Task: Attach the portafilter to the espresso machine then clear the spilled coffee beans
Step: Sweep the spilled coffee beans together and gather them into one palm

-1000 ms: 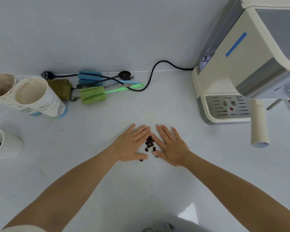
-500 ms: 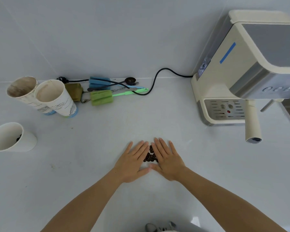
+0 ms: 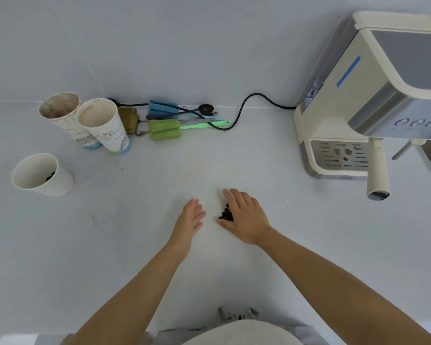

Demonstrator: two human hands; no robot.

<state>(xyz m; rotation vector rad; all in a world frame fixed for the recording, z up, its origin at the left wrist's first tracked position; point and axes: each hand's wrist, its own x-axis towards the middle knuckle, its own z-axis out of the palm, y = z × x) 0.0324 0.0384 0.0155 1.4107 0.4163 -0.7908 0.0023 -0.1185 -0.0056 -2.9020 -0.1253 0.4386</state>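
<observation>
A small pile of dark coffee beans [image 3: 225, 214] lies on the white counter, pressed against the thumb side of my right hand [image 3: 246, 215]. That hand rests flat and slightly cupped around the pile, holding nothing. My left hand [image 3: 190, 218] lies flat a short gap to the left, fingers loosely together, not touching the beans. At the right stands the cream espresso machine [image 3: 373, 100]. The portafilter [image 3: 378, 170] hangs from its front, cream handle pointing toward me.
A white cup [image 3: 41, 175] with a few beans inside stands at the left. Two used paper cups [image 3: 97, 125] sit behind it. Green and blue sponge brushes [image 3: 164, 129], a black scoop and the machine's black cord [image 3: 246, 105] lie along the wall.
My hands, earlier pressed together around the beans, have parted: the left hand has drawn away to the left, while the right hand stays against the gathered pile. The camera has tilted back.
</observation>
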